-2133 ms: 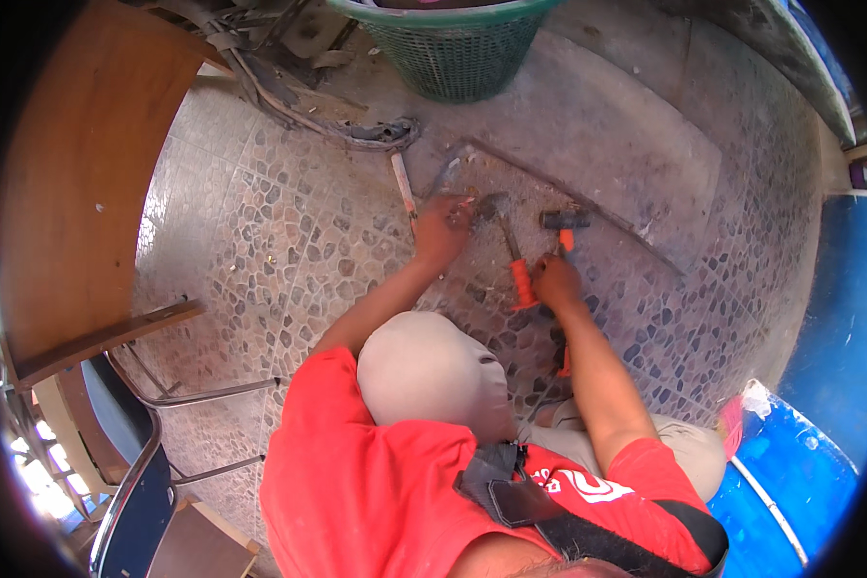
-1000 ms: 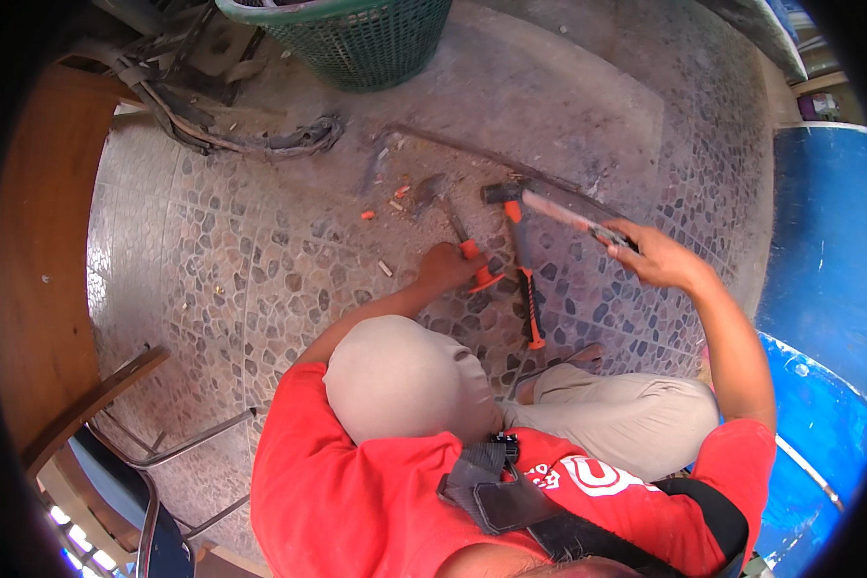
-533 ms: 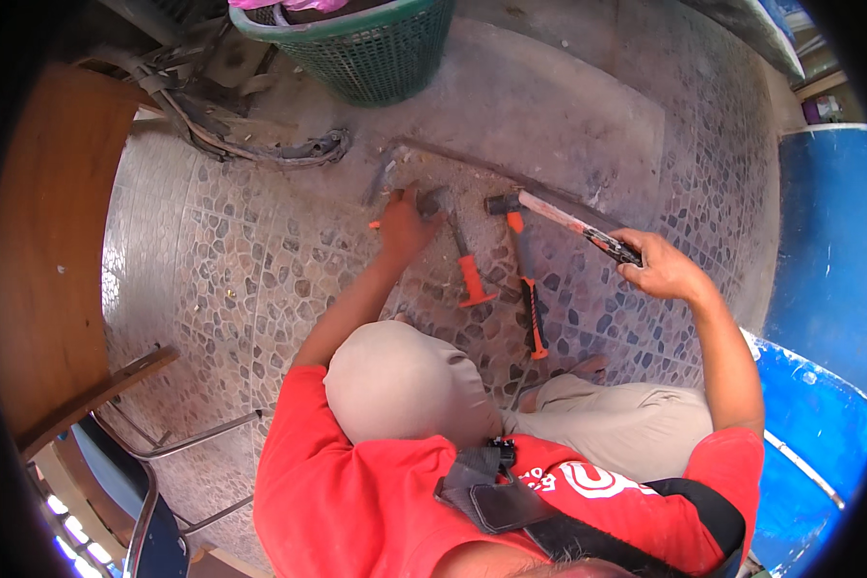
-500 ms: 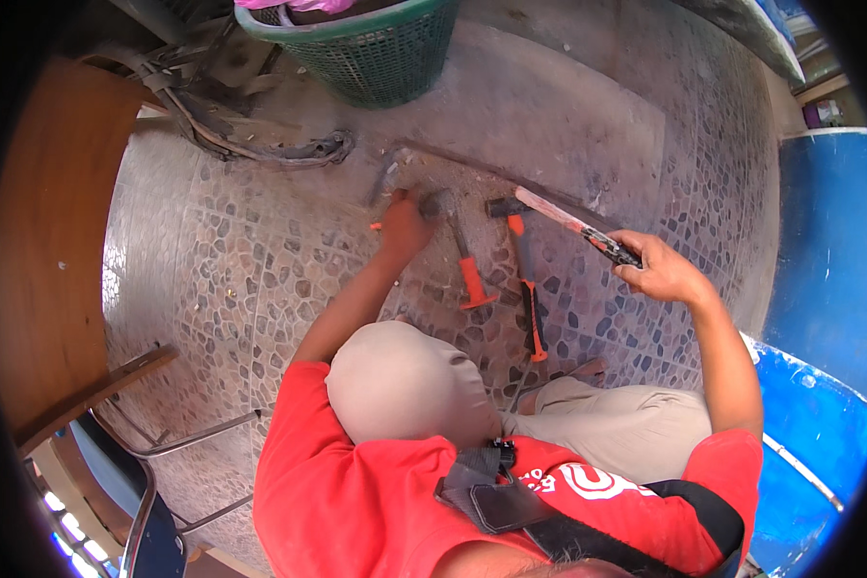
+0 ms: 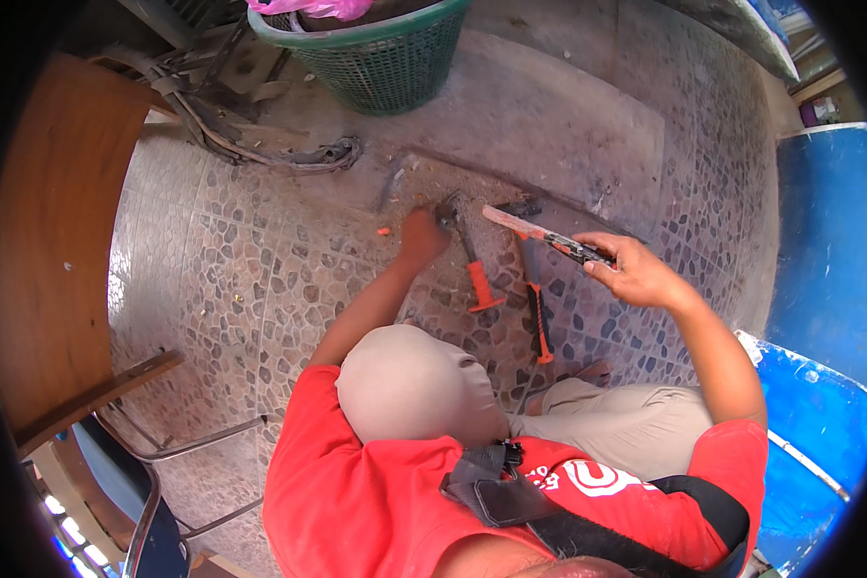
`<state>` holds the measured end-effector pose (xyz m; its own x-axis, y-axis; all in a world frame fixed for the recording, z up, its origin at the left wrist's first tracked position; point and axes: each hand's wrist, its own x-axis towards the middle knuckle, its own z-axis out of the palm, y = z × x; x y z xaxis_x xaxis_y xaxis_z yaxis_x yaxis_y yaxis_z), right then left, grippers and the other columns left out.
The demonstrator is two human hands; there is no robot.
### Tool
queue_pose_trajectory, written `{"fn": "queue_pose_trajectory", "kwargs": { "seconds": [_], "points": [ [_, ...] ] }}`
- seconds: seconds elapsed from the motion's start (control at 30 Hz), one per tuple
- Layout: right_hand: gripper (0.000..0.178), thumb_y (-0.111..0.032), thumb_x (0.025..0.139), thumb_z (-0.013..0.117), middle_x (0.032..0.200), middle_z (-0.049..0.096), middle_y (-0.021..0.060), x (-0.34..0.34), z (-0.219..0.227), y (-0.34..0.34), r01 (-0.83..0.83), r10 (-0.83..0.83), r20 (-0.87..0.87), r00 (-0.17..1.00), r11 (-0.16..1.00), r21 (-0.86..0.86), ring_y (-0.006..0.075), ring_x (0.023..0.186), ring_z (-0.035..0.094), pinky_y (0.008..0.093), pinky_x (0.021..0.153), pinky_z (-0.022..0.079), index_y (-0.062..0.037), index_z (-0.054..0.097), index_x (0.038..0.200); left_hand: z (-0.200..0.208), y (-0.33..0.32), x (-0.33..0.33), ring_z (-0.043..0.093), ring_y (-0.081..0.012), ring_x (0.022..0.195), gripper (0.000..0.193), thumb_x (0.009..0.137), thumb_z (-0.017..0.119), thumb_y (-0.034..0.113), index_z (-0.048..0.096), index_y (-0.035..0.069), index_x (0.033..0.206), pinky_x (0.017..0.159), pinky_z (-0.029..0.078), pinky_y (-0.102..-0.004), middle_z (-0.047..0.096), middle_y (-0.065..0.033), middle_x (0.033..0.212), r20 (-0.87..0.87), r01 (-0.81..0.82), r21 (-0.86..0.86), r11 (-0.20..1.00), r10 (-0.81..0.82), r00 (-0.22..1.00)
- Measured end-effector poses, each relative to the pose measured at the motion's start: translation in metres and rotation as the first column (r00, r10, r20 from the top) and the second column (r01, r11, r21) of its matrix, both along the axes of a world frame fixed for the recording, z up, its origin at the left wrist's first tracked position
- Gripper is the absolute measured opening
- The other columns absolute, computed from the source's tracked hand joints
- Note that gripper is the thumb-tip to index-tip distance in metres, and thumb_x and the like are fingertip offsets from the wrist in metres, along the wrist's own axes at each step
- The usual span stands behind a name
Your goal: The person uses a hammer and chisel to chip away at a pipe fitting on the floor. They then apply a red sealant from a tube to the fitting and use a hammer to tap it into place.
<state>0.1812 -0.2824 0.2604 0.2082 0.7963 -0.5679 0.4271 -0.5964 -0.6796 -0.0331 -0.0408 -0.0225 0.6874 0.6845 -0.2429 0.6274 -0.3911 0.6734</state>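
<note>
My left hand (image 5: 423,239) is low over the gritty patch of floor, its fingers curled beside a small dark thing (image 5: 445,210); what they hold, if anything, is hidden. My right hand (image 5: 636,271) grips a long narrow tool (image 5: 525,226), with a pinkish-white end pointing left and a dark part in my fingers; its kind is unclear. Between my hands lies a chisel (image 5: 479,278) with a red grip and hand guard. To its right rests a hammer (image 5: 539,308) with a black-and-orange handle, its dark head partly behind the narrow tool.
A small orange piece (image 5: 384,231) lies left of my left hand. Beyond are a green mesh basket (image 5: 376,72) and a bundle of cables (image 5: 299,159). A wooden panel (image 5: 67,250) stands at left, a metal-legged chair (image 5: 149,491) below it, blue panels (image 5: 824,250) at right.
My right hand has moved left and slightly down, bringing the narrow tool's pale end across the hammer head. My left hand has shifted slightly right and down.
</note>
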Motion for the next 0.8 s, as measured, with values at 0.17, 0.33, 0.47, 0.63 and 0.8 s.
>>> {"fn": "queue_pose_trajectory", "kwargs": {
  "seconds": [0.17, 0.33, 0.47, 0.63, 0.8],
  "points": [
    [0.047, -0.017, 0.096, 0.060, 0.082, 0.061, 0.0014, -0.009, 0.004, 0.001, 0.045, -0.045, -0.034, 0.998, 0.999, 0.000, 0.0090, 0.059, 0.051, 0.0278, 0.055, 0.045, -0.0033, 0.056, 0.141, 0.027, 0.017, -0.007, 0.065, -0.0229, 0.107, 0.053, 0.087, 0.069, 0.001, 0.054, -0.001, 0.138, 0.092, 0.058, -0.0345, 0.064, -0.0134, 0.118, 0.011, -0.110, -0.966, 0.235, 0.461, 0.887],
    [0.049, -0.018, 0.096, 0.060, 0.084, 0.064, 0.0026, -0.016, 0.006, 0.009, 0.078, -0.077, -0.069, 0.995, 0.997, 0.015, 0.0084, 0.059, 0.053, 0.0268, 0.055, 0.047, -0.0031, 0.055, 0.143, 0.052, -0.010, -0.006, 0.064, -0.0186, 0.109, 0.059, 0.092, 0.065, -0.004, 0.041, -0.004, 0.146, 0.099, 0.057, -0.0336, 0.062, -0.0071, 0.119, 0.217, 0.230, -0.972, 0.042, 0.526, 0.822],
    [0.050, -0.018, 0.096, 0.060, 0.086, 0.065, 0.0030, -0.017, 0.012, 0.008, 0.095, -0.091, -0.071, 0.993, 0.994, 0.055, 0.0076, 0.059, 0.053, 0.0259, 0.055, 0.047, -0.0031, 0.055, 0.143, 0.087, -0.018, 0.009, 0.064, -0.0172, 0.109, 0.054, 0.091, 0.068, -0.003, 0.047, -0.001, 0.142, 0.099, 0.055, -0.0326, 0.063, -0.0063, 0.118, 0.318, 0.335, -0.940, 0.057, 0.494, 0.809],
    [0.045, -0.014, 0.094, 0.062, 0.098, 0.071, 0.0084, -0.025, 0.034, 0.012, 0.158, -0.157, -0.047, 0.987, 0.987, 0.028, 0.0125, 0.085, 0.062, 0.0303, 0.080, 0.050, 0.0007, 0.059, 0.136, 0.099, -0.015, 0.009, 0.064, -0.0139, 0.104, 0.044, 0.090, 0.071, -0.002, 0.057, 0.003, 0.131, 0.089, 0.052, -0.0305, 0.064, -0.0020, 0.117, 0.392, 0.317, -0.917, 0.242, 0.409, 0.824],
    [0.043, -0.012, 0.094, 0.062, 0.110, 0.073, 0.0167, -0.025, 0.043, 0.010, 0.094, -0.107, 0.089, 0.990, 0.987, 0.132, 0.0170, 0.088, 0.065, 0.0321, 0.082, 0.052, 0.0012, 0.061, 0.134, 0.110, -0.016, 0.009, 0.063, -0.0109, 0.097, 0.051, 0.085, 0.076, 0.000, 0.058, 0.004, 0.133, 0.084, 0.050, -0.0264, 0.066, -0.0011, 0.110, 0.399, 0.254, -0.900, 0.354, 0.435, 0.808]
  ]
}}
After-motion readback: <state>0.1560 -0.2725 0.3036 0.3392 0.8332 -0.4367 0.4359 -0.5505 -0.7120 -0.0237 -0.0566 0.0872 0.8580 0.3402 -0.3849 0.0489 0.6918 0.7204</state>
